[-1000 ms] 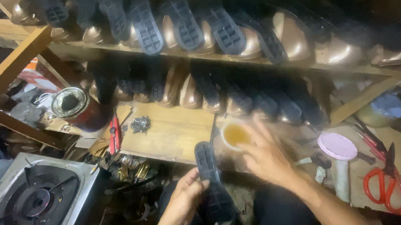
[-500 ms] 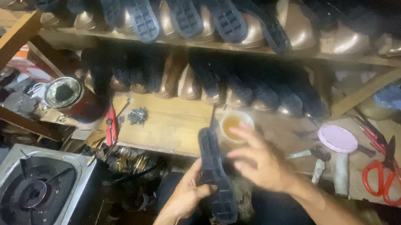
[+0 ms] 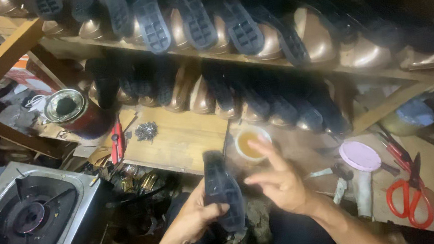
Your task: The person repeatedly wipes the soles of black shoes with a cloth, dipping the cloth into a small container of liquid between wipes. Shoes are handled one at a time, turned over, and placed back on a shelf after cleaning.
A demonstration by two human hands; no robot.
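Left hand [image 3: 195, 217] grips a black shoe sole [image 3: 223, 190]; right hand [image 3: 279, 179] hovers open beside a glue cup [image 3: 251, 143].

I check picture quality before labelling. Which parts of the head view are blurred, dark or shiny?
Head view: the right hand is motion-blurred; the black sole in the left hand looks soft; the upper right corner is in deep shadow; the metallic shoe lasts on the shelf show glare.
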